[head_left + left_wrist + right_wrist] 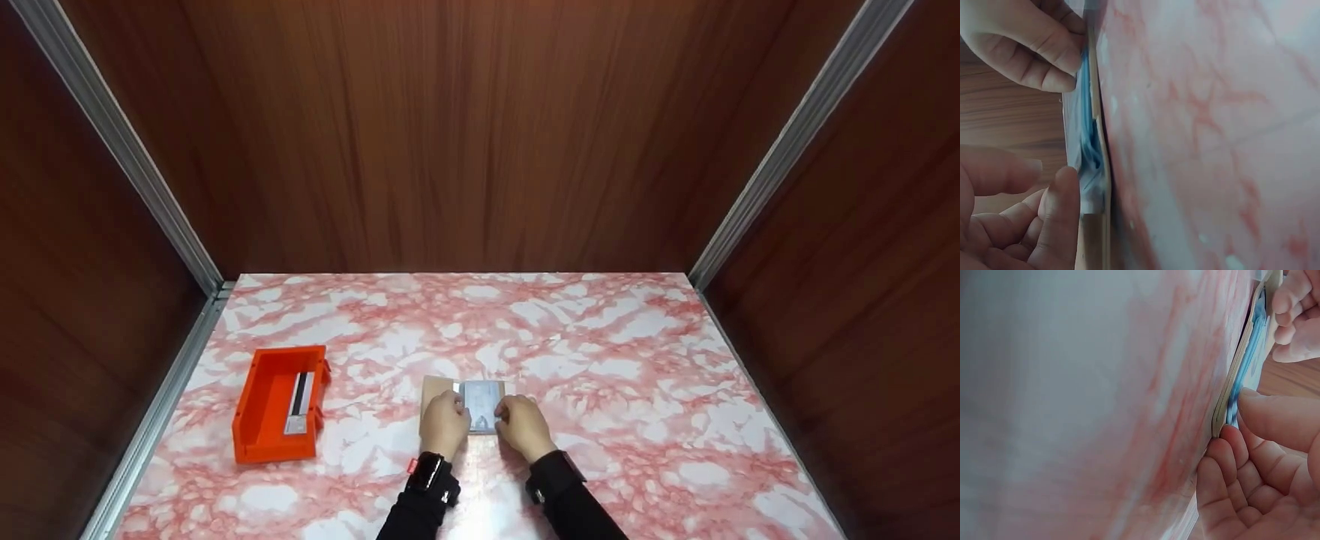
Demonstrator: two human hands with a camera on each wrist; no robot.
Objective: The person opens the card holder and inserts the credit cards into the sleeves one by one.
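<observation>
A card holder with a tan cover lies opened out on the marbled table, its stack of clear bluish sleeves on the right half. My right hand pinches the right edge of the sleeves. In the right wrist view its thumb presses on the sleeve edge, with fingertips at the cover's edge below. Across from it, my left hand is at the sleeves' left side near the fold. The left wrist view shows its thumb and forefinger apart, the forefinger tip right at the sleeves.
Left of the hands stands an orange bin holding a white card with a black stripe. Brown wood-grain panels with grey metal corner rails enclose the table at the back and sides.
</observation>
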